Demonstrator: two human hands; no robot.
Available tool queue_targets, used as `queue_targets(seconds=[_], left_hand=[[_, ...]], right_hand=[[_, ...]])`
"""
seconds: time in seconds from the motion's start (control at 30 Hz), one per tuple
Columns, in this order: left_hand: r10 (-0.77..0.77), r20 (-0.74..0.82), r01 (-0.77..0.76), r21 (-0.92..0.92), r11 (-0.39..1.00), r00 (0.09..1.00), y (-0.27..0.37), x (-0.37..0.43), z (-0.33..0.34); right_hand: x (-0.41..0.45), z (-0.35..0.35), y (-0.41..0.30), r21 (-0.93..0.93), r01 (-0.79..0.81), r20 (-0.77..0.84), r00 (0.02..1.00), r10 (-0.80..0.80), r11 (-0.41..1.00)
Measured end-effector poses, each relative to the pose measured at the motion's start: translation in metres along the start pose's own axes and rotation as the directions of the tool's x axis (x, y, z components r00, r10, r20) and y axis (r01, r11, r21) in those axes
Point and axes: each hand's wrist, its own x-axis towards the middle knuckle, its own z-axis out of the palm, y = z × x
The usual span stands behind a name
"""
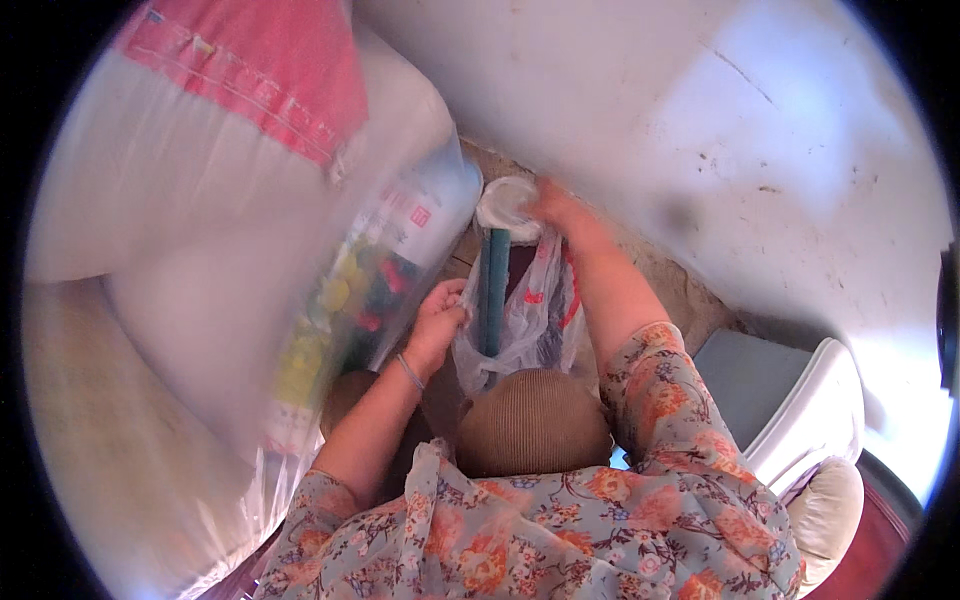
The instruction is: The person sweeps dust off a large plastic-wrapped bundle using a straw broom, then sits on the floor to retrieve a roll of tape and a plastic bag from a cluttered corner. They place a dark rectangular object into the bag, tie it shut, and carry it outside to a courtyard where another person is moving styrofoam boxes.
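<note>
A thin white plastic carrier bag [540,337] with red print stands before my knees. My left hand [442,315] pinches its left edge between thumb and fingers. Inside the bag, a long teal strip-like object [493,292] stands on end beside something dark maroon [523,266]. At the far end of the bag is a round, whitish, cup-like object [510,202]; its exact kind is unclear. My right hand [553,204] is at the right rim of this round object, its fingers blurred and partly hidden, so their grip does not show clearly.
To my left rises a large bulky package in clear plastic [375,277], printed with fruit. A red cloth-like panel [262,67] lies above it. A scuffed white wall [637,135] runs along the far right. By my right elbow stands a grey-and-white object [765,390].
</note>
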Motion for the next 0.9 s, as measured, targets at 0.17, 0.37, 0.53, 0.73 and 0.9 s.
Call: queue_targets(seconds=[0.17, 0.37, 0.53, 0.73, 0.9], left_hand=[[0.04, -0.107, -0.044, -0.027, 0.999, 0.993, 0.003, -0.009, -0.013], [0.142, -0.274, -0.172, -0.088, 0.981, 0.951, 0.004, -0.011, -0.036], [0.243, -0.291, -0.25, 0.016, 0.968, 0.925, 0.029, -0.016, -0.033], [0.41, -0.263, -0.365, 0.202, 0.909, 0.873, 0.051, -0.017, -0.036], [0.37, -0.049, -0.355, 0.192, 0.915, 0.928, 0.069, -0.03, -0.002]], right_hand=[[-0.028, -0.01, -0.005, 0.416, -0.044, 0.188, 0.981, -0.038, 0.908], [-0.099, -0.051, 0.0, 0.894, -0.161, 0.179, 0.984, -0.005, 0.419], [-0.131, -0.055, -0.002, 0.971, -0.121, 0.12, 0.993, 0.015, 0.206], [-0.142, -0.048, -0.003, 0.975, -0.128, 0.144, 0.987, -0.074, 0.184], [-0.146, -0.034, -0.013, 0.95, -0.195, 0.221, 0.972, -0.083, 0.244]])
